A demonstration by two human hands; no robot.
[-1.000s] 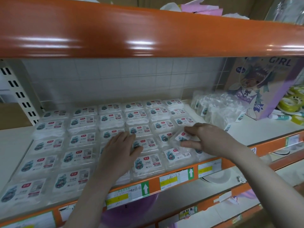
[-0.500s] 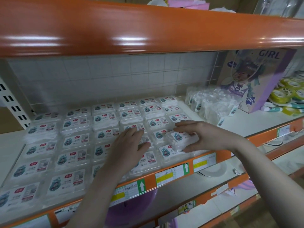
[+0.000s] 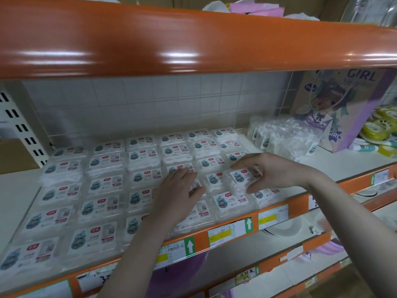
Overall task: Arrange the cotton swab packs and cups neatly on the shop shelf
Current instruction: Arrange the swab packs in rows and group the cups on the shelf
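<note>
A: What changed?
B: The right hand (image 3: pixel 277 173) has swung its cotton swab pack (image 3: pixel 241 179) round; its label now faces up, so it's nearly seated.
A: Where?
B: Right end of the shelf (image 3: pixel 17 186) grid, long axis left-right, pinched. The left hand (image 3: pixel 178 196) lies flat on neighbouring packs.

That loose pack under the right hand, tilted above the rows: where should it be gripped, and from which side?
Probably by its two short side edges, coming from above. The tilted pack is flat, label up, and raised off its neighbours, so those edges are free. The right hand already pinches it this way.
</note>
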